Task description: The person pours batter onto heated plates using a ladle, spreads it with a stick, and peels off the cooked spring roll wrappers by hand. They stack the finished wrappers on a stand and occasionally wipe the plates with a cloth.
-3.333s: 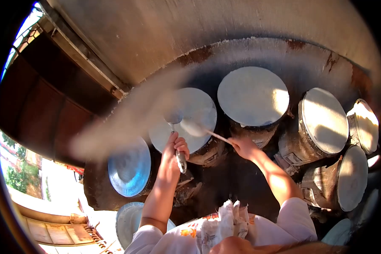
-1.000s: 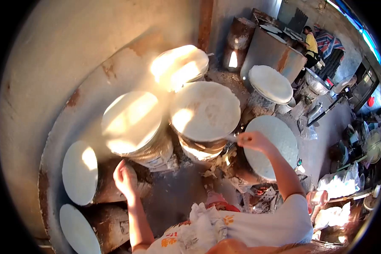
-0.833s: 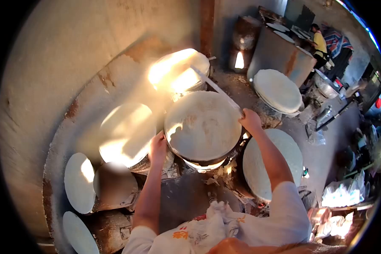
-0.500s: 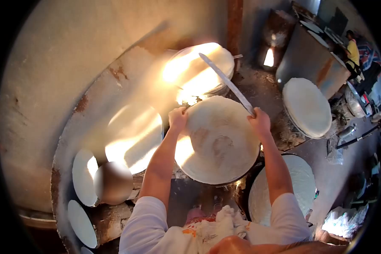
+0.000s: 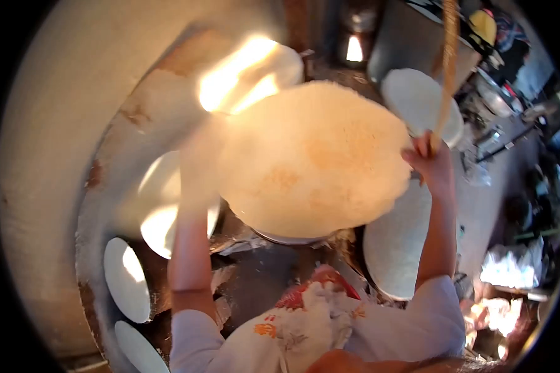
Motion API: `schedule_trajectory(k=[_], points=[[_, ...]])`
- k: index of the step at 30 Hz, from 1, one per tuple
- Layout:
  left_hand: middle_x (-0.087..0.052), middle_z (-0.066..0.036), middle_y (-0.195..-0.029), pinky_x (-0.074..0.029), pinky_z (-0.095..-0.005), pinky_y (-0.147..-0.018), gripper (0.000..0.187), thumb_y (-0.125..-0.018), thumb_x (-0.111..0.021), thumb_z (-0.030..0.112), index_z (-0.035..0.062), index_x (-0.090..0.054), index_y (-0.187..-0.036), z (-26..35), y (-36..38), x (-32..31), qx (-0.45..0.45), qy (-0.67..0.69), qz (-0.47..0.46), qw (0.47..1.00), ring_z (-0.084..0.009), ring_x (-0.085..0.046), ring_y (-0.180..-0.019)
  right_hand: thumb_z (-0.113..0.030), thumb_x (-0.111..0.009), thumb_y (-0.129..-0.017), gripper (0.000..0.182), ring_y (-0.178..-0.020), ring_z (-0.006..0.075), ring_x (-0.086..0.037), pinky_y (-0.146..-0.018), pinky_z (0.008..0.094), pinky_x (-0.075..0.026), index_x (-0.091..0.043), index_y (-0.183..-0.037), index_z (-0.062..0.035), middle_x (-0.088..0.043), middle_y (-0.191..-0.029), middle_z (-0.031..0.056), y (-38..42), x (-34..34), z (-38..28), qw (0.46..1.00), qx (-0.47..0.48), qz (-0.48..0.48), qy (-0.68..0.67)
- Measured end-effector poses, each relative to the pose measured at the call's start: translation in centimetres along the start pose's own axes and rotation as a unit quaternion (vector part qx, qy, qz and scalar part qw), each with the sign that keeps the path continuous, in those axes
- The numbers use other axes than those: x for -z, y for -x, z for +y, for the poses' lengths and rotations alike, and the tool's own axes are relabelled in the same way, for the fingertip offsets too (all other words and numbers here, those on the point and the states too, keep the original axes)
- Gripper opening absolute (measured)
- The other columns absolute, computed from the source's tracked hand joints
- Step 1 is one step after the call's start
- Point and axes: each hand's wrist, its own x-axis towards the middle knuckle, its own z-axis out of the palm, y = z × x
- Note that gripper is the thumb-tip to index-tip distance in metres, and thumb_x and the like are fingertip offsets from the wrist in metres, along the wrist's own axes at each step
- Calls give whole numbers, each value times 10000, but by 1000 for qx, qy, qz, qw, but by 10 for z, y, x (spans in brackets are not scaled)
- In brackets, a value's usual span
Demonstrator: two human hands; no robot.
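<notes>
A large, thin flatbread (image 5: 317,158) with faint brown patches hangs raised over a round pan (image 5: 289,239), whose front rim shows below it. My right hand (image 5: 429,156) is closed at the bread's right edge and also grips a long stick (image 5: 449,59) that points upward. By the bread's left edge is my left hand (image 5: 206,133), washed out by glare and haze, so its fingers cannot be made out.
Round pale surfaces surround me: one sunlit at the back (image 5: 286,65), one at the right back (image 5: 420,102), one at the lower right (image 5: 395,242), several at the left. A metal drum (image 5: 358,22) and people stand farther back. Clear plastic (image 5: 513,267) lies at the right.
The flatbread has come up off the pan and now shows a browned face. My hands have moved apart, the left one leftward, the right one rightward; the stick has swung from up-left to upright.
</notes>
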Motion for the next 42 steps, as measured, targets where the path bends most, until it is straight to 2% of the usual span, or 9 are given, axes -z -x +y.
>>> schedule_trajectory(k=[6,10,14,20,23,31,36,37,42], points=[[-609,-26,-819,-423,-263,-699,151,-825,-659,176,27,-647,-852,106,-84,-138,-166,-88,-26,982,-116,-536,-759,-2,-708,-721,316,-532,64,-443,-448,232,-345,-415,-685,-117,-560,-706,0,-82,109,9,992,-46,118,6],[-611,-66,-878,-438,-334,-768,80,-756,-690,85,49,-672,-825,148,-93,-223,-534,-128,5,836,-231,-552,-856,41,-602,-763,278,-672,115,-621,-455,234,-431,-377,-688,-103,-655,-870,99,-108,225,-26,980,74,180,-42],[-586,-75,-854,-440,-379,-794,80,-737,-698,81,102,-690,-815,61,-104,-335,-478,-116,-3,870,-271,-541,-892,124,-473,-740,189,-891,224,-655,-674,300,-535,-489,-738,-64,-658,-1006,177,-84,291,55,974,25,99,-200],[-547,-58,-893,-459,-387,-805,241,-746,-652,74,151,-673,-974,-65,-100,-407,-379,-333,-107,857,-265,-539,-928,164,-370,-667,277,-870,231,-649,-719,285,-505,-564,-812,29,-661,-948,201,-95,288,251,931,-100,326,-128],[-549,-49,-900,-461,-391,-804,289,-728,-654,80,155,-662,-1007,-86,-76,-366,-355,-322,-151,865,-264,-542,-924,152,-435,-750,224,-801,173,-635,-723,272,-495,-609,-824,31,-664,-851,101,-88,284,284,931,-112,334,-94],[-576,-82,-861,-474,-407,-732,295,-716,-639,51,117,-651,-1004,-82,66,-152,-281,-423,-116,854,-296,-561,-826,79,-425,-701,313,-845,200,-617,-782,296,-481,-663,-900,38,-671,-921,128,-121,329,308,919,-99,380,-19],[-598,-108,-867,-473,-412,-736,237,-746,-617,63,88,-659,-978,-77,218,-41,-16,-468,-21,883,-315,-570,-812,-203,-554,-864,260,-932,215,-597,-850,342,-467,-658,-989,0,-656,-987,114,-123,356,349,928,-99,357,38],[-598,-117,-869,-472,-415,-746,243,-764,-608,78,81,-652,-1003,-73,252,-24,5,-477,-3,879,-322,-571,-813,-280,-545,-895,319,-921,228,-591,-825,345,-463,-644,-1088,-46,-652,-1016,94,-112,342,321,894,-129,323,281],[-586,-126,-922,-473,-417,-771,284,-768,-609,126,110,-637,-1050,-46,446,-7,234,-444,185,845,-324,-560,-891,-214,-518,-872,240,-856,212,-587,-753,319,-466,-628,-1002,-45,-640,-936,88,-72,244,208,804,237,332,432]])
